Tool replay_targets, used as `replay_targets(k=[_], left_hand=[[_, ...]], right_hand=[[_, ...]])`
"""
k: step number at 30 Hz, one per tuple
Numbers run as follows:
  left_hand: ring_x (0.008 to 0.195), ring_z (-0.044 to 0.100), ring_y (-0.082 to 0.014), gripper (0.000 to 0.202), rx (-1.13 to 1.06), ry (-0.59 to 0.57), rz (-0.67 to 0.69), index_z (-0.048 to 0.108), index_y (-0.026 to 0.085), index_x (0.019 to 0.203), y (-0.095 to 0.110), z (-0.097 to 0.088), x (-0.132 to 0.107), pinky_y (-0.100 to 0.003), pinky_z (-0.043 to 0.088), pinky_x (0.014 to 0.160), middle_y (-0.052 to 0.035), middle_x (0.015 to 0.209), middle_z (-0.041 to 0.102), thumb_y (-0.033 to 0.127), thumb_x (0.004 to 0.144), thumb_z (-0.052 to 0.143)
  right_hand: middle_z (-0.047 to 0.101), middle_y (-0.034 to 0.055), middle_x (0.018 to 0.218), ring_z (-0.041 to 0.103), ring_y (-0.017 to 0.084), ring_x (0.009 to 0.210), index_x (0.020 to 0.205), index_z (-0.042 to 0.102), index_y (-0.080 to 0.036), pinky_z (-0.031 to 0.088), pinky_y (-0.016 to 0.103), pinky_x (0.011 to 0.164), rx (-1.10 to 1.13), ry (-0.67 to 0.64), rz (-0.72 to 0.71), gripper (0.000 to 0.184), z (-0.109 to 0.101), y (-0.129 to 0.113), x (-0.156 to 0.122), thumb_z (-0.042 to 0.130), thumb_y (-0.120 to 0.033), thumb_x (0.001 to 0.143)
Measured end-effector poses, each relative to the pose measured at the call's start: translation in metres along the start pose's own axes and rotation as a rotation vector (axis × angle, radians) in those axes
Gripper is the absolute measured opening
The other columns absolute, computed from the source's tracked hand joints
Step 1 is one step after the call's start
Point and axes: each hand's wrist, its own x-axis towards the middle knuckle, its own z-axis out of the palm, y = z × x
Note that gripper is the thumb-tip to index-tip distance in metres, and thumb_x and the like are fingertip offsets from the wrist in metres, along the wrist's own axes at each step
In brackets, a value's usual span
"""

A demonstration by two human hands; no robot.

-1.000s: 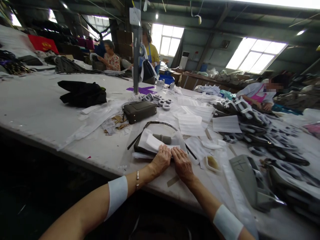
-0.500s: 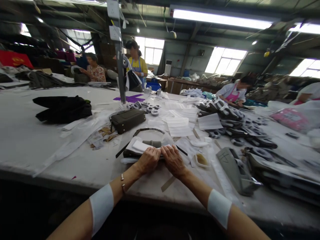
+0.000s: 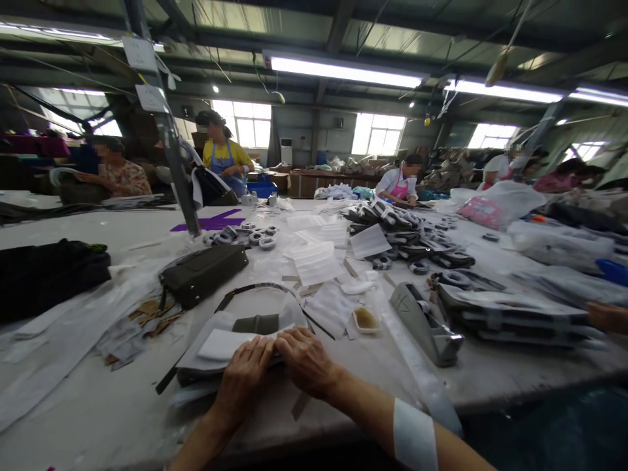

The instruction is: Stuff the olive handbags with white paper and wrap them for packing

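A dark olive handbag [image 3: 187, 375] lies on the table in front of me, its thin dark strap [image 3: 226, 299] arching behind it. A white foam sheet [image 3: 216, 345] covers its upper side, and an olive strip [image 3: 256, 324] shows behind the sheet. My left hand [image 3: 245, 373] has its fingers bent over the sheet's near edge. Close beside it, my right hand [image 3: 307, 362] grips the same edge, fingers curled and pressed together. Both thumbs and the undersides of the fingers are hidden. Clear plastic [image 3: 189, 400] pokes out under the bag.
A grey tape dispenser [image 3: 424, 324] and a small dish of yellowish paste [image 3: 366, 320] stand to the right. Another olive bag [image 3: 203, 275] sits at the left behind scraps [image 3: 132, 330]. Wrapped bags [image 3: 510, 317] are piled at the right. Co-workers sit and stand farther back.
My view has swung to the right and closer to the table, so things appear shifted left. Both hands stay at the sheet's near edge. A co-worker's hand now shows at the far right.
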Motion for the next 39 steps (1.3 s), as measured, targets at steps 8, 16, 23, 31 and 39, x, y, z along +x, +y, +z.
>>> replay_targets(k=[8,16,23,31,39], left_hand=[[0.101,0.066,-0.0254,0.036,-0.019,-0.018,-0.083,0.060,0.012,0.123,-0.008,-0.011,0.003,-0.038,0.048,0.088,-0.0115,0.112,0.070,0.024,0.100,0.036],[0.106,0.065,-0.0262,0.038,-0.029,-0.048,-0.095,0.058,0.013,0.127,-0.001,-0.009,0.000,-0.040,0.048,0.093,-0.0104,0.115,0.070,0.015,0.093,0.040],[0.107,0.066,-0.0240,0.037,-0.015,-0.049,-0.095,0.059,0.016,0.124,0.007,-0.009,-0.002,-0.039,0.047,0.096,-0.0070,0.114,0.072,0.012,0.096,0.036],[0.110,0.065,-0.0237,0.036,-0.018,-0.054,-0.110,0.060,0.017,0.125,0.010,-0.007,-0.004,-0.038,0.048,0.100,-0.0075,0.116,0.071,0.013,0.095,0.039],[0.112,0.065,-0.0252,0.034,-0.040,-0.077,-0.125,0.061,0.016,0.124,0.013,-0.006,-0.004,-0.040,0.047,0.100,-0.0076,0.118,0.071,0.013,0.097,0.041]], right_hand=[[0.065,0.0139,0.125,0.058,0.026,0.119,0.131,0.053,-0.016,0.042,0.045,0.105,-0.117,0.148,0.482,0.036,-0.074,0.099,-0.086,0.051,-0.030,0.097],[0.045,0.0127,0.152,0.033,0.033,0.145,0.122,0.066,-0.018,0.018,0.056,0.119,-0.332,-0.436,0.686,0.032,-0.053,0.144,-0.143,0.053,-0.025,0.094],[0.069,0.0115,0.120,0.056,0.029,0.120,0.097,0.073,-0.018,0.037,0.045,0.107,-0.271,-0.234,0.629,0.019,-0.076,0.126,-0.110,0.055,-0.018,0.092],[0.071,0.0068,0.084,0.065,0.020,0.079,0.077,0.072,-0.014,0.049,0.028,0.072,0.000,-0.383,0.501,0.016,-0.021,0.103,-0.053,0.060,-0.011,0.085],[0.070,0.0091,0.108,0.065,0.019,0.096,0.109,0.069,-0.016,0.048,0.029,0.087,0.026,-0.185,0.635,0.023,-0.049,0.149,-0.019,0.055,-0.017,0.091]])
